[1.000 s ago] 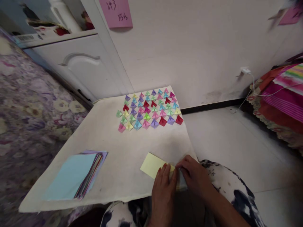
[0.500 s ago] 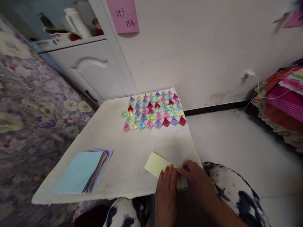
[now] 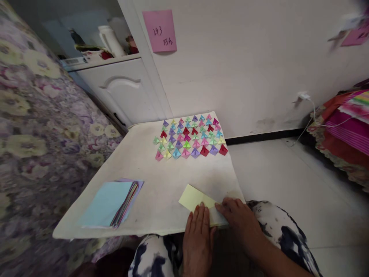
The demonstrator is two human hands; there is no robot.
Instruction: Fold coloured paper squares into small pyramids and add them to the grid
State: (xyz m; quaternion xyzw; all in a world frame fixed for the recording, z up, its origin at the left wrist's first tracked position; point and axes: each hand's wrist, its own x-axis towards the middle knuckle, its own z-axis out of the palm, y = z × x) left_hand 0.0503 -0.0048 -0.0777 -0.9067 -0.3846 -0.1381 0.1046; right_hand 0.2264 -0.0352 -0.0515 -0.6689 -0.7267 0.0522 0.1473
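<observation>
A pale yellow sheet of paper [image 3: 193,197] lies folded at the near edge of a white board [image 3: 150,181]. My left hand [image 3: 198,234] rests flat on its near part, fingers stretched out together. My right hand [image 3: 239,219] presses the paper's right end with its fingertips. Several small folded paper pieces [image 3: 191,137] in many colours stand in rows at the far end of the board. A stack of coloured paper sheets [image 3: 112,203], light blue on top, lies at the near left.
The board rests on my lap, over black-and-white patterned trousers [image 3: 276,227]. A floral bedspread [image 3: 37,127] fills the left. A white cabinet [image 3: 121,92] and wall with a pink note [image 3: 160,30] stand behind. Tiled floor [image 3: 288,181] and a charger cable [image 3: 309,111] lie to the right.
The view has tilted and shifted, so the board sits further right. My hands have stayed on the yellow paper, with the left hand sliding slightly nearer along it.
</observation>
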